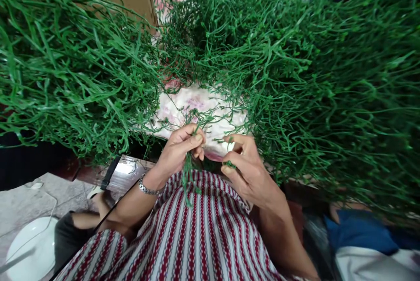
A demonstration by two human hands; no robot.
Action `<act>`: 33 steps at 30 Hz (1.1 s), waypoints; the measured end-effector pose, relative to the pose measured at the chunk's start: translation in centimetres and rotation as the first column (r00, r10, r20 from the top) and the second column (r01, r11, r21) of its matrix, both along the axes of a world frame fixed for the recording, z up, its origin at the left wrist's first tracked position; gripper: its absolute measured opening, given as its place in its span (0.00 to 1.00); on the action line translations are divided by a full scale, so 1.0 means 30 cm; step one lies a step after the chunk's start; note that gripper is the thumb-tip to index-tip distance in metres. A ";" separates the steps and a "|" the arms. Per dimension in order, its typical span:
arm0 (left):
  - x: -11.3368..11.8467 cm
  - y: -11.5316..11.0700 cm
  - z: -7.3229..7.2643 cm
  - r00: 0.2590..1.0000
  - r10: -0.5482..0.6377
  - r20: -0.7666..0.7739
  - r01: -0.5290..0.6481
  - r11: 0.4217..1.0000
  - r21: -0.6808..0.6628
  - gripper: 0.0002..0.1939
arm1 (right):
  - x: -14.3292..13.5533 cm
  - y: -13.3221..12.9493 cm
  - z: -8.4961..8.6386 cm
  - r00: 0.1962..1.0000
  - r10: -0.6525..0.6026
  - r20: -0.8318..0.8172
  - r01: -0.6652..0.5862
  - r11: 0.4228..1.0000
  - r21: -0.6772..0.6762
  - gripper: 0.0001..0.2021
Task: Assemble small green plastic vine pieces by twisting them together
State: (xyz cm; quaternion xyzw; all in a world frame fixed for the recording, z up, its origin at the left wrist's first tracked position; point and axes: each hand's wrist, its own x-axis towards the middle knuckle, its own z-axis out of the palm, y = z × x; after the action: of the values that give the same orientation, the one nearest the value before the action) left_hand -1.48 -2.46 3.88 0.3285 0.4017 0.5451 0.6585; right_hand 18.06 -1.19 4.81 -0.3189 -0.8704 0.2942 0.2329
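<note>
2 hands are seen low in the head view, close together over a striped lap. The left hand is closed, its fingers pinched on a small bunch of green stems that hangs down from the grip over the red-and-white striped garment. The right hand is partly curled; a short green piece is nipped between thumb and forefinger, the other fingers loosely bent. The 2 hands lie just beside each other, not clearly touching.

Around and above them, 2 large masses of tangled green stems are piled: 1 to the left, 1 to the right, resting on a floral cloth. Single stems cannot be counted.

Also noted: 1 metal wristwatch on the left wrist, 1 white plate at lower left, 1 blue cloth at lower right.

Risks, as judged: loose strands from the piles overlap the hands, so unwanted stems could be snagged and dragged out with the held bunch. The thin stems could be snapped by a hard pinch. Dropped pieces would be lost against the striped garment or the floor.
</note>
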 end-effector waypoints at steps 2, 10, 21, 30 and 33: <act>0.002 -0.001 0.003 0.998 -0.001 -0.063 0.001 1.000 0.001 0.11 | 0.008 -0.004 0.002 0.999 -0.024 0.046 0.023 0.999 0.026 0.09; 0.035 -0.003 -0.017 0.997 0.015 -0.075 -0.016 1.000 -0.013 0.12 | 0.033 -0.019 -0.005 0.943 -0.113 -0.315 0.087 0.992 -0.094 0.06; 0.089 0.021 0.015 0.999 -0.005 -0.053 0.005 1.000 0.003 0.09 | -0.050 -0.011 0.032 0.975 -0.198 -0.099 0.191 0.979 -0.070 0.08; 0.118 0.013 0.006 0.997 -0.010 -0.071 0.010 1.000 0.002 0.05 | -0.093 -0.011 -0.056 0.976 -0.199 -0.094 0.189 0.976 -0.103 0.08; 0.115 0.008 0.009 1.000 -0.015 -0.019 0.015 1.000 0.014 0.08 | -0.085 -0.007 -0.055 0.964 -0.221 -0.148 0.199 0.969 -0.149 0.05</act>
State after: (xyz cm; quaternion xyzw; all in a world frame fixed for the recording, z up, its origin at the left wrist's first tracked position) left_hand 1.96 -2.22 4.16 0.3412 0.4015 0.5400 0.6564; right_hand 15.50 -1.41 3.15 -0.3990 -0.7880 0.3504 0.3116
